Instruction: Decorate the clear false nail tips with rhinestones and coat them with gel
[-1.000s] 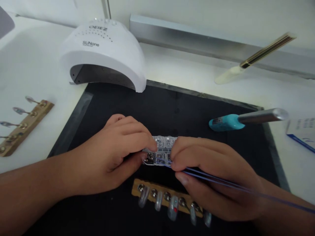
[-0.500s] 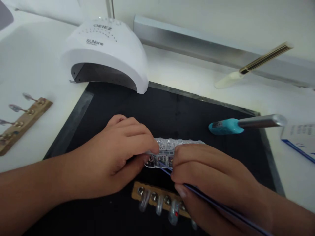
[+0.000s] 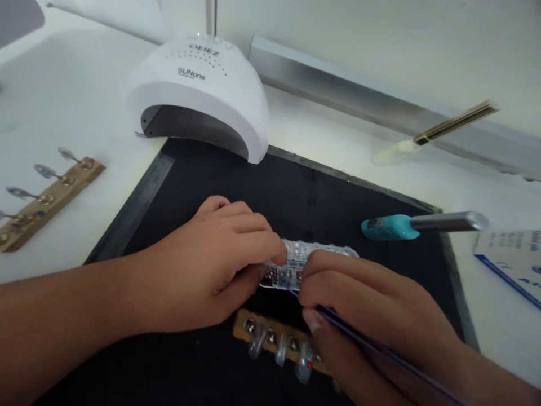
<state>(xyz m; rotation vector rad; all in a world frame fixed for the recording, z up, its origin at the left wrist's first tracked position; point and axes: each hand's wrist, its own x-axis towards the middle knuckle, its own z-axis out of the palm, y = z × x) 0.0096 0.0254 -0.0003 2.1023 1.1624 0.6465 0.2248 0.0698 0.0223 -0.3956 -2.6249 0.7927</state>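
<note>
My left hand (image 3: 228, 254) pinches the left end of a clear plastic rhinestone case (image 3: 298, 248), whose small compartments hold sparkling stones. In my right hand (image 3: 363, 310) is a slim dark blue stick tool (image 3: 380, 352), gripped like a pencil. Its thin tip points at a front compartment near the left end; whether it touches the stones I cannot tell. My right fingers cover part of the case. Just below it lies a wooden nail-tip stand (image 3: 240, 332) with several clear nail tips, one bearing a red stone (image 3: 309, 365). My right hand hides the stand's right end.
A white nail lamp (image 3: 198, 84) stands at the back left, at the edge of the black mat (image 3: 287, 186). Another wooden stand with tips (image 3: 54, 203) is at far left. On the right are a turquoise-handled tool (image 3: 393, 226), a gold-and-white brush (image 3: 439, 129) and a printed box (image 3: 511, 259).
The view has shifted, so most things sit further right in the picture. The tool's tip has drawn back slightly toward the case's front edge. Both hands keep their grips.
</note>
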